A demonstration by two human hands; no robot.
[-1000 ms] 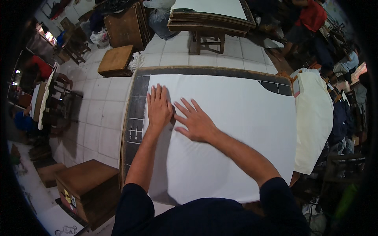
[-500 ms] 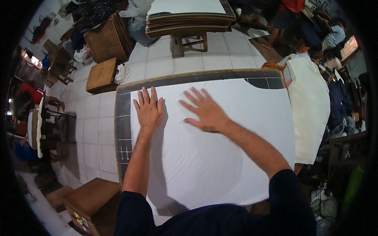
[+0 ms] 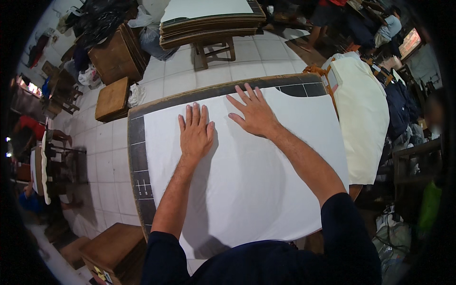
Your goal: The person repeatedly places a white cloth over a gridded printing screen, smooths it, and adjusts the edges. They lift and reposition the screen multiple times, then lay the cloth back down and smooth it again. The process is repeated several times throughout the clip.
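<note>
A white cloth piece [image 3: 247, 185] lies spread over a dark board [image 3: 137, 161] marked with white lines, its curved upper right corner showing dark board beside it. My left hand [image 3: 194, 133] lies flat on the cloth's upper left part, fingers stretched and slightly apart. My right hand [image 3: 254, 114] rests farther forward on the cloth, to the right, fingers spread, their tips close to the far edge. Neither hand holds anything. Faint creases and the shadow of my arm run across the cloth.
Cream cloth [image 3: 363, 123] hangs at the right. Stacked boards [image 3: 209, 35] rest on a wooden stand ahead; more boards [image 3: 111, 99] lie on the tiled floor [image 3: 104, 166]. A wooden box [image 3: 114, 251] stands lower left. Other people work at left [image 3: 31, 126] and upper right [image 3: 387, 31].
My right hand has slid forward toward the cloth's far edge. My left hand has moved rightward over the cloth, away from its left edge. The view has also shifted slightly.
</note>
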